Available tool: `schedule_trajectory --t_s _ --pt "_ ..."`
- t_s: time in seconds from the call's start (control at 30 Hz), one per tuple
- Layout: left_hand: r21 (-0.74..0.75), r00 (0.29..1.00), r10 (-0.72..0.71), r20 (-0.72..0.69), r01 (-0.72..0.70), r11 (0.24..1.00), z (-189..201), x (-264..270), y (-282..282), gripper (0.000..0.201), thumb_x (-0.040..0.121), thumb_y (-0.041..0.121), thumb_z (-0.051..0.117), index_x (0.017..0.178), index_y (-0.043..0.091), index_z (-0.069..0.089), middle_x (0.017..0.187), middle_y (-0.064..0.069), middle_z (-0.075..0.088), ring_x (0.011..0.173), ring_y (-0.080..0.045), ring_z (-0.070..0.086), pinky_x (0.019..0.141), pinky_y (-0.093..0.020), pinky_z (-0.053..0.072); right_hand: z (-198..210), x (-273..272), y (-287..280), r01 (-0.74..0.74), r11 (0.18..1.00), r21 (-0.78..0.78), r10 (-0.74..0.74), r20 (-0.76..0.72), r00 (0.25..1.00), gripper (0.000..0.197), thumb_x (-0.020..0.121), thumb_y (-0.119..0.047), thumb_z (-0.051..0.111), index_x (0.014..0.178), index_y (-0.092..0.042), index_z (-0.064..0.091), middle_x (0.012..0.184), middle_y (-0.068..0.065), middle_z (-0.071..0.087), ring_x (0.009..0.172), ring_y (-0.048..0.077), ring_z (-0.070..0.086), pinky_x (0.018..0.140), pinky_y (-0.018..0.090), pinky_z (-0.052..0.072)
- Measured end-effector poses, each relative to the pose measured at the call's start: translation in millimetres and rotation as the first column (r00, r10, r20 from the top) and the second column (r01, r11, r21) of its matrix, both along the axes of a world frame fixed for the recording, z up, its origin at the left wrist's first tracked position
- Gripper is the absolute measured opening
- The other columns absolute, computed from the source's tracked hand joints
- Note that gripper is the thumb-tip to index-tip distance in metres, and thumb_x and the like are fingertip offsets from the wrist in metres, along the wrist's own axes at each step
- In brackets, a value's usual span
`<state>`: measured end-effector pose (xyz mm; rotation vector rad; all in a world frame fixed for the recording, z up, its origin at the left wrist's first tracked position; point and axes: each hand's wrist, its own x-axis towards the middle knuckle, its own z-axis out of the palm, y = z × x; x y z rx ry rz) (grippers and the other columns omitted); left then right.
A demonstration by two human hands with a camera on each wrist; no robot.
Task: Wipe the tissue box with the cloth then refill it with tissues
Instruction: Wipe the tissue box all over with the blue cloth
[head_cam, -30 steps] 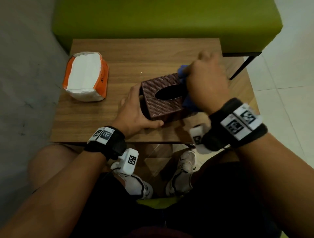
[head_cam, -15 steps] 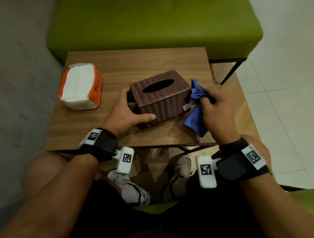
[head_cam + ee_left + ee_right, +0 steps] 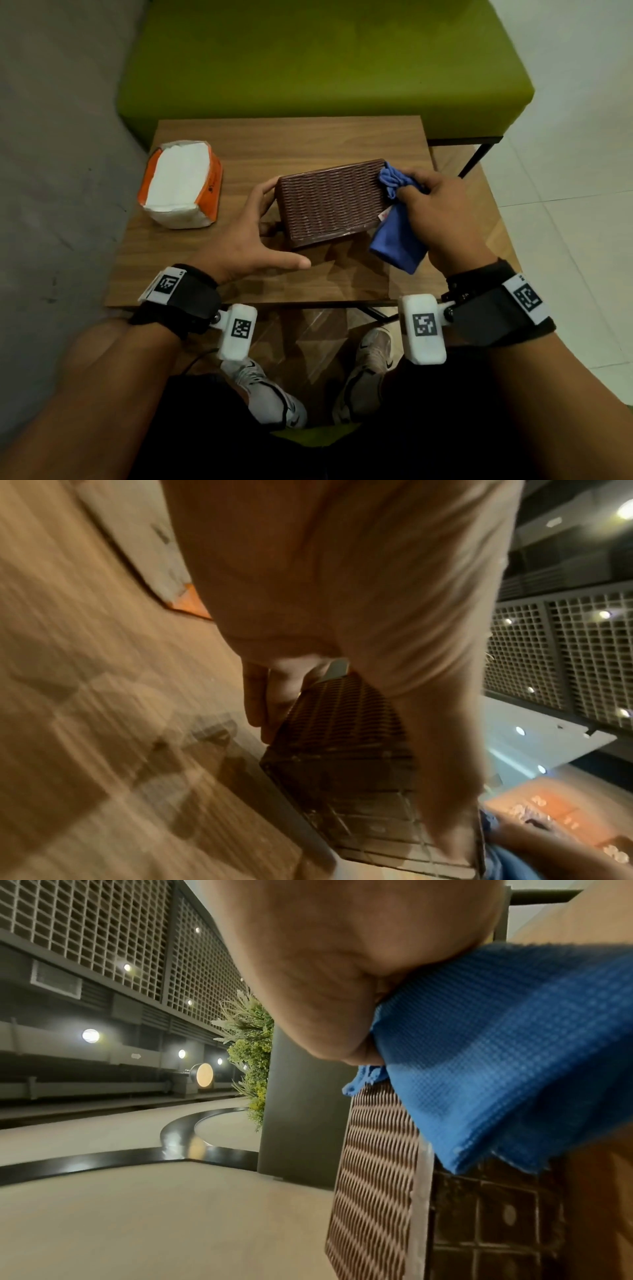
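The brown woven tissue box [image 3: 329, 202] lies tipped on the wooden table [image 3: 308, 144], one woven side facing up and its opening out of sight. My left hand [image 3: 263, 219] touches the box's left end with its fingers, while the thumb stretches along the table in front, apart from the box. My right hand [image 3: 421, 195] grips the bunched blue cloth [image 3: 399, 236] against the box's right end. In the right wrist view the cloth [image 3: 496, 1056] hangs over the box [image 3: 373, 1177]. An orange pack of white tissues [image 3: 181, 183] lies at the table's left.
A green upholstered bench [image 3: 325, 58] stands right behind the table. A grey wall runs along the left and pale floor tiles lie to the right. My knees and shoes show under the table's near edge.
The box has been tipped from upright, oval opening on top, onto a side. My left thumb has come off its front. The right hand with the cloth has risen to the box's right end.
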<state>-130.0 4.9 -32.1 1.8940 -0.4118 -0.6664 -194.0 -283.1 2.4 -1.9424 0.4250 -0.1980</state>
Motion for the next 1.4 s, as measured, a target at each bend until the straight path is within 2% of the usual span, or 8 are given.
schedule_trajectory --t_s 0.13,0.4,0.53,0.63,0.8,0.97,1.13,1.4 --pt "0.052 0.988 -0.022 0.153 0.014 0.999 -8.7 4.5 4.7 0.119 0.072 0.017 0.100 0.164 0.039 0.028 0.166 0.021 0.038 0.157 0.000 0.032 0.123 -0.035 0.043 -1.9 -1.2 2.4 -0.030 0.998 -0.047 0.030 0.003 1.000 0.038 0.101 -0.003 0.054 0.113 -0.032 0.075 0.093 -0.023 0.071 0.080 -0.015 0.065 0.072 0.010 0.052" --pt "0.106 0.928 0.058 0.367 -0.104 0.989 -19.4 -4.5 6.3 0.108 0.069 0.032 0.098 0.159 0.040 0.039 0.152 0.020 0.051 0.139 0.013 0.045 0.114 -0.023 0.038 -8.9 -1.8 5.8 0.022 0.984 -0.178 -0.010 0.070 0.998 0.038 0.100 -0.010 0.053 0.124 -0.029 0.076 0.108 -0.012 0.075 0.099 0.001 0.067 0.091 0.027 0.055" --pt "0.126 0.925 0.067 0.375 -0.123 0.984 -21.0 -3.4 2.0 0.107 0.066 0.029 0.099 0.156 0.035 0.042 0.148 0.019 0.054 0.133 0.009 0.050 0.111 -0.021 0.039 -20.1 -22.9 40.1 0.100 0.844 -0.526 0.067 0.289 0.955 0.041 0.099 -0.010 0.055 0.138 -0.009 0.069 0.119 0.018 0.059 0.107 0.022 0.053 0.090 0.013 0.036" --pt "0.143 0.923 0.053 0.382 -0.116 0.983 -21.2 -0.1 2.5 0.107 0.065 0.032 0.098 0.156 0.032 0.043 0.149 0.012 0.057 0.138 -0.003 0.053 0.115 -0.030 0.040 -30.3 -41.2 62.3 -0.091 0.701 -0.707 0.341 0.220 0.914 0.041 0.100 -0.006 0.058 0.140 -0.007 0.066 0.130 0.023 0.055 0.115 0.033 0.053 0.090 0.031 0.044" --pt "0.141 0.908 0.065 0.413 -0.134 0.981 -24.1 -2.3 2.1 0.107 0.064 0.026 0.099 0.155 0.031 0.044 0.143 0.016 0.057 0.136 -0.002 0.053 0.113 -0.025 0.040 -34.0 -27.2 41.8 0.195 0.826 -0.529 0.005 0.353 0.936 0.041 0.097 0.001 0.057 0.136 -0.004 0.068 0.123 0.023 0.059 0.111 0.036 0.056 0.089 0.042 0.048" --pt "0.155 0.913 0.025 0.407 -0.096 0.983 -23.5 -1.4 2.0 0.108 0.064 0.036 0.100 0.155 0.032 0.043 0.149 0.012 0.056 0.139 -0.006 0.052 0.116 -0.032 0.039 -39.9 -49.9 68.0 -0.083 0.696 -0.713 0.351 0.237 0.906 0.041 0.098 -0.003 0.061 0.138 -0.007 0.068 0.130 0.022 0.058 0.110 0.036 0.054 0.087 0.040 0.047" --pt "0.129 0.917 0.038 0.397 -0.097 0.987 -27.6 -2.9 2.9 0.103 0.067 0.027 0.098 0.154 0.025 0.045 0.138 0.022 0.054 0.128 0.026 0.043 0.108 -0.003 0.032 -52.1 -39.8 23.8 0.211 0.821 -0.531 -0.008 0.357 0.934 0.045 0.096 0.004 0.053 0.137 -0.004 0.068 0.119 0.019 0.061 0.108 0.039 0.059 0.089 0.051 0.051" --pt "0.162 0.918 0.048 0.393 -0.121 0.979 -28.5 -4.1 2.6 0.106 0.066 0.023 0.100 0.156 0.026 0.043 0.137 0.022 0.052 0.117 0.038 0.038 0.097 0.008 0.030 -55.8 -64.1 45.8 0.233 0.810 -0.539 -0.014 0.379 0.925 0.046 0.099 0.005 0.052 0.143 -0.003 0.064 0.127 0.026 0.057 0.119 0.038 0.055 0.098 0.045 0.049"
